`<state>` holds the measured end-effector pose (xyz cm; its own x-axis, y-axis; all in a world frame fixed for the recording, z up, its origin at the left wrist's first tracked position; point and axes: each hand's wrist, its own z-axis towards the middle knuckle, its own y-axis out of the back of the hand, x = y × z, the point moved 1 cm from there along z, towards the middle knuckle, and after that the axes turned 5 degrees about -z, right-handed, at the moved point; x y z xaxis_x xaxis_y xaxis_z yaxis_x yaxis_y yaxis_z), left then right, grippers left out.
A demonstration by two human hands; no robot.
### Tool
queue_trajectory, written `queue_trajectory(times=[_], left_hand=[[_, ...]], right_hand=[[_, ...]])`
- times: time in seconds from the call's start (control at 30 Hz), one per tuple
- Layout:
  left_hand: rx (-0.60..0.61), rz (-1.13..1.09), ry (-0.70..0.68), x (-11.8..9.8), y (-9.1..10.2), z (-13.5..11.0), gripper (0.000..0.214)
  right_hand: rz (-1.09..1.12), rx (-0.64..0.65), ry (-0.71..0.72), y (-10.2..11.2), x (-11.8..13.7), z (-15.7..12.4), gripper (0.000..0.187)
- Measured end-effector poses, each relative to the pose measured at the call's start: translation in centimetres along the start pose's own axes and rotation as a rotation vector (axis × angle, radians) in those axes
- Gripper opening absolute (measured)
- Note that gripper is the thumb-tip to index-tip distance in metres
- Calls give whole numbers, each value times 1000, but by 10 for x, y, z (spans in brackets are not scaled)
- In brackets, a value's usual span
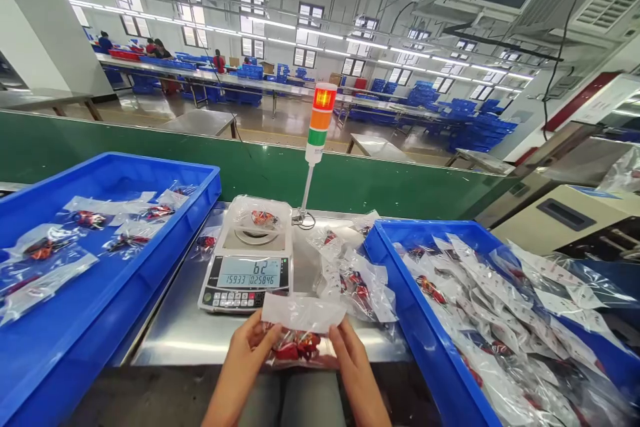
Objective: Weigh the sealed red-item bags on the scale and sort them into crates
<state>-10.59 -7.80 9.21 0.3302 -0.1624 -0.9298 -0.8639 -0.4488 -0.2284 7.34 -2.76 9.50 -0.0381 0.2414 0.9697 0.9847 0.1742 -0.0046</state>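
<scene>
My left hand [250, 347] and my right hand [350, 350] grip a clear plastic bag [300, 330] between them, one at each side. Small red and black parts show inside the bag, and its white top flap stands up. I hold it at the near edge of the steel table [185, 327], just in front of a digital scale [249, 260]. Another small bag [263, 217] lies on the scale's pan. The display reads 62.
A blue tray [125, 293] at left holds several filled bags. At right another blue tray [415, 320] is piled with many bags. Loose bags [357, 280] lie between scale and right tray. A signal tower [320, 123] stands behind the scale, before a green belt [150, 153].
</scene>
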Motion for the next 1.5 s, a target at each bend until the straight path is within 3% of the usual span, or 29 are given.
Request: queue_trajectory(times=[0.07,0.13,0.27,0.37,0.43,0.53,0.63,0.73,0.9,1.13,1.23,1.37,1.5], left_hand=[[-19,5,4,-11,2,-1,72],[-36,35,4,-22,0,-4,66],[-91,68,-5,-37,-8,-12,63],[-219,59,-23,-40,-5,-14,68],[-289,53,-44,-42,1,-13,68],[-334,17,-51,-46,6,-13,67],[-287,9,-17,-51,3,-14,66],[-209,54,0,-53,-1,-14,64],[-161,71,84,-40,0,-13,66],[-213,43,37,-27,-1,-19,57],[-242,76,5,-37,-3,-20,50],[-262,147,-30,-50,-4,-20,41],[-234,78,-8,-53,-2,-19,44]], right_hand=[[-3,121,27,0,6,0,58],[-44,149,31,0,12,-2,51],[-147,-14,78,3,16,-8,52],[-135,-138,77,11,18,-9,61],[-97,-154,67,16,23,-8,62],[-71,-76,39,14,31,-9,59],[-74,38,17,4,36,-13,56],[-123,73,38,-5,37,-17,47],[-185,171,26,-6,30,-19,46],[-81,50,-105,-3,6,-17,50],[26,79,-151,-7,9,-18,52],[132,222,-188,-16,22,-20,53],[167,176,-192,-20,27,-21,47]])
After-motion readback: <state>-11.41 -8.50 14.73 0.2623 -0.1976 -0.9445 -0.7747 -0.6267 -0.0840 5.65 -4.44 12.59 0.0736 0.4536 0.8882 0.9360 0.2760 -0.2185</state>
